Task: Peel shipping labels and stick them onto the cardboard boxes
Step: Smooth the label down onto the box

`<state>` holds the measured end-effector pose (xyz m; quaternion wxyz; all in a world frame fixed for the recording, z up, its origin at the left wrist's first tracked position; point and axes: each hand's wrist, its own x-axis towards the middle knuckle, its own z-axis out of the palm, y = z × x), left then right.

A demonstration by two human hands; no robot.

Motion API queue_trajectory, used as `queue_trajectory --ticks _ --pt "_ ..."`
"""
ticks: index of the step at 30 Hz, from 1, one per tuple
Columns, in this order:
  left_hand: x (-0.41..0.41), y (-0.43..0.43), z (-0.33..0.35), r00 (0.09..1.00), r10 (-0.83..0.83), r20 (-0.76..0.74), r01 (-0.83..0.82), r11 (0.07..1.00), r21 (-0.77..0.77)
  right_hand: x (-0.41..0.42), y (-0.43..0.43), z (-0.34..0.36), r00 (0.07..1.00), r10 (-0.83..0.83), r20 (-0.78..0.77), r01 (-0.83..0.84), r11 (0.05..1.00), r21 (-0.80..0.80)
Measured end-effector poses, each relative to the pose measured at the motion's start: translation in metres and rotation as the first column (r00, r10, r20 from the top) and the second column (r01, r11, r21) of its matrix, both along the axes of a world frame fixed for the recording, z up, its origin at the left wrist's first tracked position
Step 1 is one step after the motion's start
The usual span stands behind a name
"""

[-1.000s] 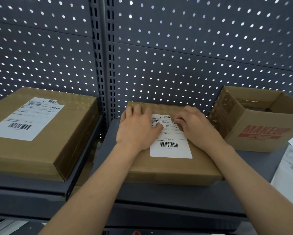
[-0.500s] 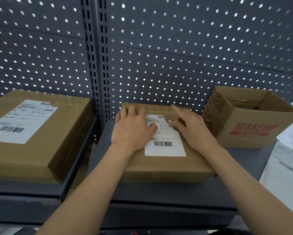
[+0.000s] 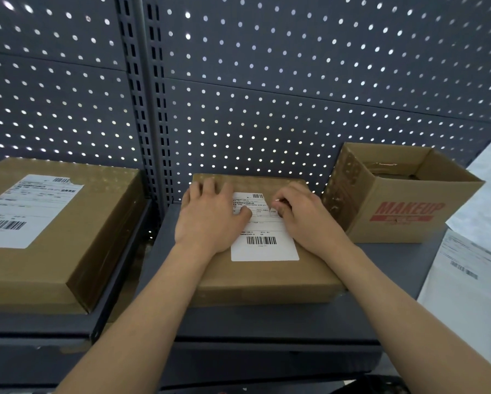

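Note:
A flat cardboard box (image 3: 267, 280) lies on the grey shelf (image 3: 267, 322) in front of me. A white shipping label (image 3: 264, 248) with a barcode is stuck on its top. My left hand (image 3: 210, 220) lies flat on the box, its thumb resting on the label's left edge. My right hand (image 3: 307, 220) presses bent fingertips on the label's upper right edge. The label's upper part is partly hidden by both hands.
A larger labelled cardboard box (image 3: 82, 237) sits on the left shelf section. An open box printed MAKEUP (image 3: 403, 217) stands at the right. White label sheets (image 3: 466, 265) lie at the far right. A perforated grey back panel (image 3: 295, 109) closes off the shelf behind.
My right index finger, stretched out over the label's top half a second ago, has drawn back into a bent-finger press. My left hand has stayed flat on the box.

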<state>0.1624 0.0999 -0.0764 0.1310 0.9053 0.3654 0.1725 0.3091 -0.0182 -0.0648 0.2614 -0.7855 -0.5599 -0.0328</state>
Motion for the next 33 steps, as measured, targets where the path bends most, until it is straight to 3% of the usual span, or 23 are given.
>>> queue_trajectory --ticks 6,15,19,33 --pt "0.000 0.000 0.000 1.000 -0.003 -0.005 0.003 1.000 0.002 0.000 -0.004 0.000 0.999 0.047 0.000 -0.047 0.999 0.021" --pt "-0.001 0.000 0.001 1.000 0.000 -0.012 0.000 1.000 -0.005 0.003 -0.003 -0.001 0.998 -0.033 -0.058 0.029 0.997 -0.065" --pt "0.000 0.001 0.001 1.000 -0.003 -0.008 0.003 1.000 0.004 0.003 -0.003 -0.001 0.995 -0.033 -0.090 0.032 0.999 -0.016" --pt "0.000 0.000 0.001 1.000 -0.004 -0.002 0.004 1.000 0.001 -0.006 -0.010 0.005 0.999 0.043 -0.016 -0.044 0.999 -0.032"
